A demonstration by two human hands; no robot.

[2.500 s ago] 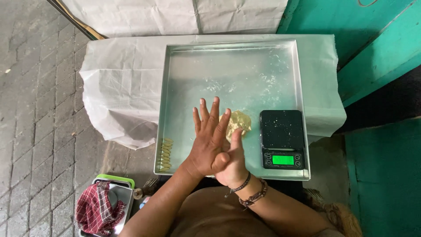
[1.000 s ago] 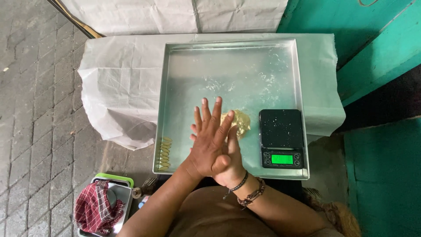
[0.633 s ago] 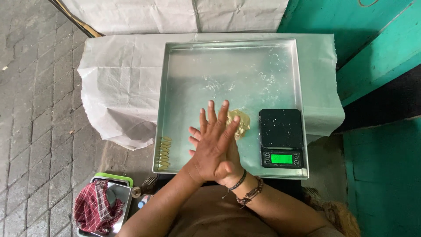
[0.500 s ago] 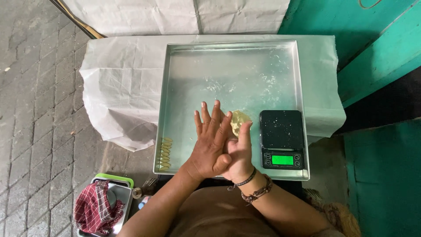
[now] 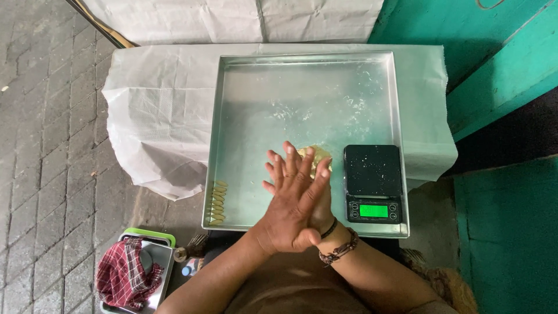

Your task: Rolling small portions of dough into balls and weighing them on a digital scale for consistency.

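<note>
The left hand [image 5: 290, 215] lies flat on top of the right hand [image 5: 322, 209], palm to palm, fingers straight and spread. The grip is no clench: both hands are open and pressed together, and whether a bit of dough sits between the palms cannot be told, since the upper hand covers it. The flat, stacked hold looks suited to rolling something thin between the palms. Two bracelets ring the right wrist.

Just beyond the fingertips [image 5: 290, 152] a yellowish lump of dough [image 5: 314, 158] rests on the floor of the metal tray [image 5: 244, 116], partly hidden by the fingers, close enough to pinch from. By the tray's near left wall a short column of small yellow pieces [image 5: 218, 202] lies in a neat row, apart from the lump, seemingly kept out of the working space. A black scale [image 5: 373, 183] with a lit green display sits in the tray's near right corner, beside the hands, within easy reach.

The tray rests on a desk [image 5: 163, 104] covered with white sheeting. Down at the left, on the paved ground, a red checked cloth [image 5: 125, 273] lies in a container.
</note>
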